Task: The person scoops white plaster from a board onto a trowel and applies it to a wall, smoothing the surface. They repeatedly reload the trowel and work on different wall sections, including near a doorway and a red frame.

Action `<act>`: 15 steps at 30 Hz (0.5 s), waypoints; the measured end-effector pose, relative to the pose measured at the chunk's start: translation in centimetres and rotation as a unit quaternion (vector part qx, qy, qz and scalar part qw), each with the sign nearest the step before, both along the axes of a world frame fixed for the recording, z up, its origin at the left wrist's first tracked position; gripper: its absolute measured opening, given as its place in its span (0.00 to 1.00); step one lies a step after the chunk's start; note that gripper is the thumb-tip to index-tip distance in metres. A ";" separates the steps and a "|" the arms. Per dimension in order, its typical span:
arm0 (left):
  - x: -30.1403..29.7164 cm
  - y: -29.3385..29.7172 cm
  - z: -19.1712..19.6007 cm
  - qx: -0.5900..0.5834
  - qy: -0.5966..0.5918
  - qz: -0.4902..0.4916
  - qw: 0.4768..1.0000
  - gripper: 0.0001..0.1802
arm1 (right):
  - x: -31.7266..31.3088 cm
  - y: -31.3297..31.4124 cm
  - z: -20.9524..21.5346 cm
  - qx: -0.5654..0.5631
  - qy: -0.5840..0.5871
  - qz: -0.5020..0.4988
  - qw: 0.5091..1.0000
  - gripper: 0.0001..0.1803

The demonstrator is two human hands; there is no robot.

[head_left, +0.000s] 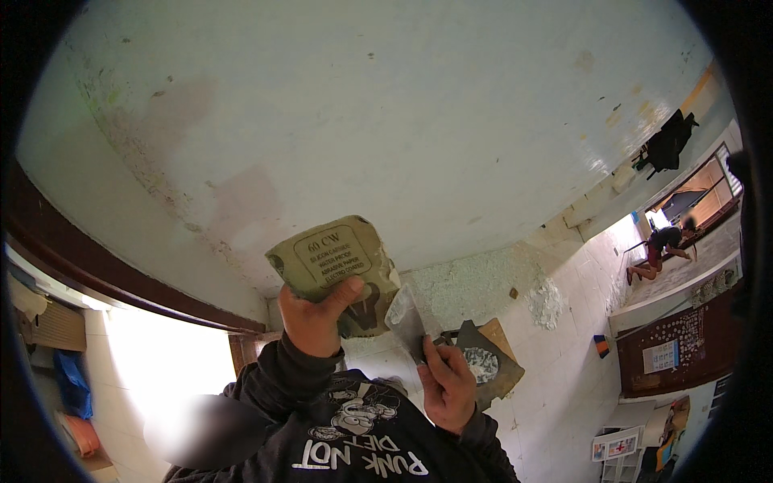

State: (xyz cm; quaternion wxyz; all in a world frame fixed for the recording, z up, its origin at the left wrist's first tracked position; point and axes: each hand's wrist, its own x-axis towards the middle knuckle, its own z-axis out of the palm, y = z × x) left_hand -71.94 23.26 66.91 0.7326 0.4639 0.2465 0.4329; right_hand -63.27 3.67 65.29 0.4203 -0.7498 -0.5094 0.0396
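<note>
My left hand (316, 315) is closed round a folded sheet of sandpaper (322, 262), its tan printed back facing me and the thumb pressed on its lower part. A torn, worn edge shows on the sheet's right side. Close by, my right hand (447, 382) grips a scraper (408, 318) with a wide, thin metal blade. The blade tilts up to the left and its corner comes near the sandpaper's edge; whether the two touch I cannot tell. Most of the scraper's handle is hidden in my fingers. Beyond both hands rises a pale wall (386, 137) with stained, scuffed patches.
Pale flakes (546, 304) litter the tiled floor. Right of my right hand lies a dark sheet (503, 372) with white debris on it. A brown door frame (88, 262) curves along the left. Far right, another person (662, 248) crouches; a brown notice board (684, 346) stands below.
</note>
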 end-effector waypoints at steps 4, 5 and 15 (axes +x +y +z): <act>-0.1 0.5 -0.7 -0.054 -0.029 -0.038 0.997 0.19 | 0.1 -0.1 -0.6 -0.006 0.027 -0.012 1.000 0.24; -0.2 0.6 -0.9 -0.061 -0.028 -0.044 0.997 0.19 | 0.1 -0.2 -0.9 -0.006 0.031 -0.017 0.999 0.24; 1.1 0.1 -2.8 -0.067 0.041 -0.056 0.995 0.18 | 2.2 -3.6 -5.3 0.017 0.347 -0.114 0.931 0.17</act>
